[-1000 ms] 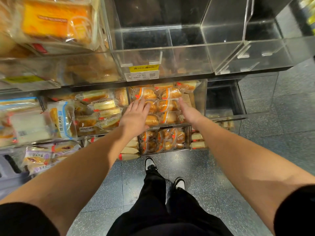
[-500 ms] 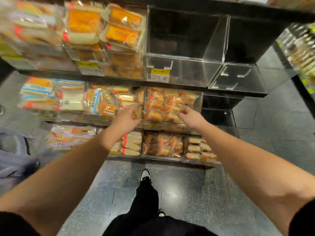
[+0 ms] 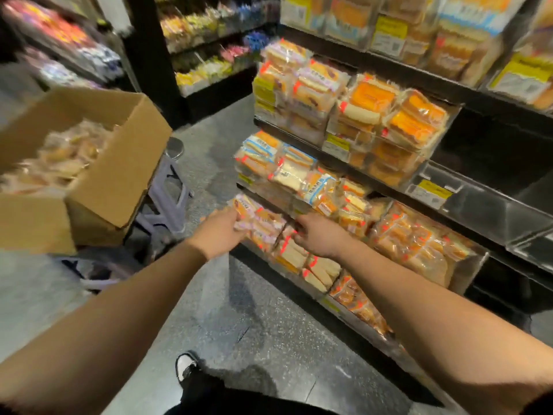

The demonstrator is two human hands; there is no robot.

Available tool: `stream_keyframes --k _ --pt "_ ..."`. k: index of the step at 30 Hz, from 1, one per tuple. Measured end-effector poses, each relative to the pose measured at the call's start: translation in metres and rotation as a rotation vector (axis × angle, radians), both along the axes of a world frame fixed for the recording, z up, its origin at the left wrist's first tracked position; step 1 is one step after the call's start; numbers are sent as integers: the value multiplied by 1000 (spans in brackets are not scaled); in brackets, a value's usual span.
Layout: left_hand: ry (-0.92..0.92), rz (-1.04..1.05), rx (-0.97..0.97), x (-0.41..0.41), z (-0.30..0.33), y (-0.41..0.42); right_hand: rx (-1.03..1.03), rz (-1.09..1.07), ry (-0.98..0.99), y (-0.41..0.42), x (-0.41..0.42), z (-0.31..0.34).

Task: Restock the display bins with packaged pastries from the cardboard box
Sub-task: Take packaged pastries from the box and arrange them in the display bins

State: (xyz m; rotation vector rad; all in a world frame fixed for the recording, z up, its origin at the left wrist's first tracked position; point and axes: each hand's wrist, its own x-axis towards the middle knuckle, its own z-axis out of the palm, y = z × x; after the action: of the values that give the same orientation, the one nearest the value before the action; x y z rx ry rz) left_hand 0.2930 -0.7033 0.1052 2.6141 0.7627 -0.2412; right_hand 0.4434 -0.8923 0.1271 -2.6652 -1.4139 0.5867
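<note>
An open cardboard box [image 3: 119, 163] stands at the left on a grey stool, filled with clear-wrapped pastries [image 3: 59, 157]. At the right, clear display bins on dark shelves hold packaged pastries; one bin of small buns with orange marks [image 3: 419, 244] is full. Both my arms reach out in front of the lower shelf. My left hand [image 3: 220, 233] is beside packets in a low bin [image 3: 260, 223], fingers pointing forward. My right hand [image 3: 317, 236] hangs in front of the neighbouring bin with loosely curled fingers. I see nothing held in either hand; the picture is blurred.
The grey folding stool [image 3: 167, 199] under the box stands on a speckled floor. A clear bin with a yellow price tag [image 3: 484, 211] has no packets in it. More shelves of coloured packets [image 3: 203, 55] line the far side. My shoe [image 3: 185, 366] is below.
The view has swung left, bringing the cardboard box into sight. Both hands have drawn back from the bun bin and now sit lower and further left along the shelf.
</note>
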Motion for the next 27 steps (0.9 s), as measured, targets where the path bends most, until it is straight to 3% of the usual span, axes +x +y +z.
stream_keyframes --k 6,14,18,27 --pt "137 165 0 -109 -13 126 -56 235 7 152 -64 -16" --pt "46 359 -33 -249 -18 275 -98 374 45 334 -155 -35" --pt "92 441 -71 -288 -13 328 -118 415 51 394 -180 -42" --pt "-5 587 -133 -312 -28 413 -95 392 137 490 -194 -49"
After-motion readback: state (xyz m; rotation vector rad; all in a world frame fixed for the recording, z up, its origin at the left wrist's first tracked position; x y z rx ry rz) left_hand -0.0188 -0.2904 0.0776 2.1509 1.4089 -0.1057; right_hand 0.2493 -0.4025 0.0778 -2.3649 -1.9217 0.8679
